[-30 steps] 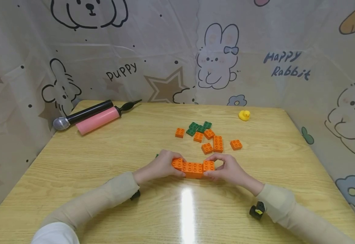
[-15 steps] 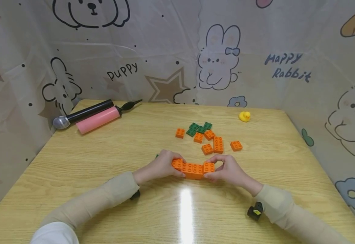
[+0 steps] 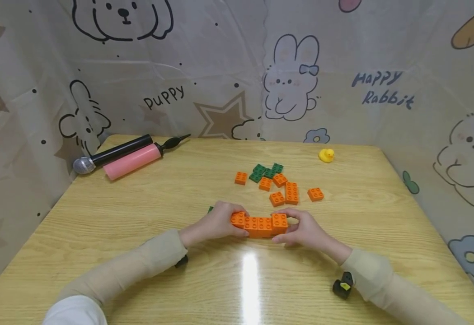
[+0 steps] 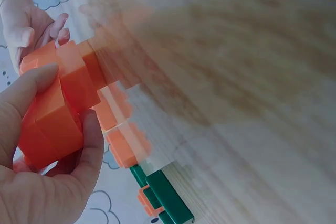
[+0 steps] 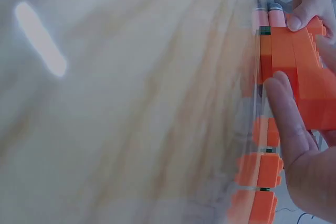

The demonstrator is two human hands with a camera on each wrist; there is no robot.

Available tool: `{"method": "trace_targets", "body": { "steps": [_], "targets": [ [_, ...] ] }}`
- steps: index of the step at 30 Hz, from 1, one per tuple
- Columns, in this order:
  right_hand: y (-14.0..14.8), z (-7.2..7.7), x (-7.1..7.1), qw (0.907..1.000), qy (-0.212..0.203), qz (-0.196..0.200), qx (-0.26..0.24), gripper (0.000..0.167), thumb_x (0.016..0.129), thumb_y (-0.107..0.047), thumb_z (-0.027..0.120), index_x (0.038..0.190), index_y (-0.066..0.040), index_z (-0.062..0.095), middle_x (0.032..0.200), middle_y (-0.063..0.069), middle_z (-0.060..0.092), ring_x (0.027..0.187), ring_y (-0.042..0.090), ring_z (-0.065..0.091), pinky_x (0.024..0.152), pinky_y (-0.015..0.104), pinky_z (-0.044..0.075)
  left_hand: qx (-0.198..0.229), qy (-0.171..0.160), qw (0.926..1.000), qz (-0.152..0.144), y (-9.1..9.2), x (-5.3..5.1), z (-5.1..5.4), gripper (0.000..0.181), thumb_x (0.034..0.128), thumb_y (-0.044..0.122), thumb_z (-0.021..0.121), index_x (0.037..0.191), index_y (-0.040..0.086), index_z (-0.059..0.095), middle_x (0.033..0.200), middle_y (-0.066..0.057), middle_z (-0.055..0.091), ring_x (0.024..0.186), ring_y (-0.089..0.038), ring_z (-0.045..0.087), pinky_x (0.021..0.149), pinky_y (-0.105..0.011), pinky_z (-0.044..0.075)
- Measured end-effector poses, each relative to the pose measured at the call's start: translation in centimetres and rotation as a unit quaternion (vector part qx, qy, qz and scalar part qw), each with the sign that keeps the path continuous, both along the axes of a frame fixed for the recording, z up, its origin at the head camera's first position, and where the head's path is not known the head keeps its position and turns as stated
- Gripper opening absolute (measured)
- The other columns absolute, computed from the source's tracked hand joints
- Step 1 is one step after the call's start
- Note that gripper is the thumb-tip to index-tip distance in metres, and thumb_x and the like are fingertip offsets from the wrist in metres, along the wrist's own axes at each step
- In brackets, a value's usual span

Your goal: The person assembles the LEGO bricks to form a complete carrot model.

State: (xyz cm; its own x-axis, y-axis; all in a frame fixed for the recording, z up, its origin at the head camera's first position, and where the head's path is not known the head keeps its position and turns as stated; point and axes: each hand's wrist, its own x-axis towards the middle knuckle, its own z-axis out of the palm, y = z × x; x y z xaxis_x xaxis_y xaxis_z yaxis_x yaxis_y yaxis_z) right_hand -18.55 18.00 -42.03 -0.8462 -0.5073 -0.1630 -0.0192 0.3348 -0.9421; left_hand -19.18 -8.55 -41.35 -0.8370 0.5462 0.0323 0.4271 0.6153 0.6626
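An assembly of orange bricks (image 3: pixel 258 225) is held just above or on the table; which of the two I cannot tell. My left hand (image 3: pixel 216 221) pinches its left end, thumb on the near side, fingers behind. In the left wrist view the left hand (image 4: pixel 47 182) curls round an end brick (image 4: pixel 52 124). At the other end my right hand (image 3: pixel 307 231) is spread around the raised brick (image 3: pixel 279 222), its thumb drawn a little off the near face. The right wrist view has the right hand (image 5: pixel 310 166) with fairly straight digits beside the bricks (image 5: pixel 315 87).
Behind the hands lie loose orange bricks (image 3: pixel 291 193) and green bricks (image 3: pixel 258 173), with one orange brick (image 3: pixel 315 194) farther right. A yellow duck (image 3: pixel 326 155) stands at the back right. A microphone (image 3: pixel 114 152) and a pink pump (image 3: pixel 133 161) lie back left.
My right thumb and fingers have loosened from the right-end brick, and the thumb has slipped slightly nearer the table's front. The left hand keeps its grip.
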Motion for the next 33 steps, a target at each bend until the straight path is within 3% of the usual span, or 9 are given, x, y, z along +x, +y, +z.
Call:
{"method": "trace_targets", "body": {
  "steps": [5,11,14,18,21,27,33],
  "targets": [
    [0.0,-0.3,-0.2,0.9995,-0.018,-0.017,-0.019,0.063,0.08,-0.012,0.077,0.133,0.006,0.048,0.106,0.024,0.068,0.074,0.024,0.072,0.065,0.037,0.058,-0.007,-0.004,1.0,0.001,0.3,0.0,0.0,0.037,0.0757,0.026,0.082,0.106,0.01,0.069,0.104,-0.003,0.071,0.085,-0.008,0.058,0.076,-0.026,0.047],
    [0.3,-0.5,-0.5,0.9988,-0.022,-0.025,-0.036,0.056,0.08,-0.008,0.076,0.127,0.011,0.051,0.099,0.026,0.07,0.078,0.028,0.072,0.065,0.04,0.058,-0.006,-0.019,0.9998,0.001,-0.1,-0.4,0.4,0.059,0.0721,0.043,0.082,0.117,0.009,0.065,0.116,-0.005,0.068,0.101,-0.014,0.062,0.087,-0.031,0.05],
    [0.4,-0.6,-0.6,0.9987,-0.021,-0.027,-0.037,0.055,0.08,-0.008,0.077,0.126,0.009,0.052,0.098,0.024,0.07,0.078,0.027,0.072,0.065,0.04,0.058,0.017,-0.024,0.9996,-0.001,-0.9,-1.1,1.2,0.058,0.081,0.047,0.073,0.121,0.006,0.063,0.114,-0.007,0.069,0.101,-0.017,0.063,0.088,-0.033,0.051],
    [0.6,-0.6,-0.6,0.9987,-0.023,-0.033,-0.033,0.055,0.079,-0.01,0.077,0.127,0.006,0.053,0.097,0.022,0.071,0.077,0.026,0.072,0.065,0.04,0.058,0.06,-0.005,0.998,0.018,-2.0,-3.0,2.0,0.045,0.0958,0.041,0.055,0.119,0.004,0.064,0.107,-0.007,0.071,0.094,-0.017,0.066,0.083,-0.034,0.054],
    [0.6,-0.6,-0.6,0.9986,-0.024,-0.034,-0.032,0.056,0.079,-0.011,0.078,0.127,0.006,0.053,0.099,0.022,0.071,0.078,0.026,0.072,0.066,0.04,0.058,0.064,0.013,0.9967,0.048,-2.5,-5.2,1.9,0.043,0.0959,0.039,0.056,0.119,0.004,0.065,0.11,-0.008,0.07,0.099,-0.019,0.065,0.086,-0.036,0.053],
    [1.0,-0.7,-0.6,0.9982,-0.026,-0.045,-0.029,0.056,0.079,-0.009,0.077,0.127,0.007,0.053,0.099,0.022,0.071,0.077,0.025,0.072,0.065,0.04,0.058,0.005,0.034,0.9974,0.063,-1.7,-9.5,1.1,0.047,0.0876,0.032,0.07,0.123,0.002,0.062,0.122,-0.011,0.065,0.113,-0.026,0.059,0.098,-0.04,0.047],
    [0.6,-0.7,-0.5,0.9973,-0.031,-0.058,-0.032,0.057,0.079,-0.008,0.077,0.128,0.007,0.052,0.102,0.023,0.07,0.079,0.025,0.072,0.066,0.039,0.058,-0.043,-0.001,0.9964,0.073,-1.0,-11.7,0.2,0.063,0.083,0.026,0.076,0.136,0.004,0.05,0.138,-0.011,0.053,0.125,-0.029,0.049,0.106,-0.042,0.039]
  ]
}}
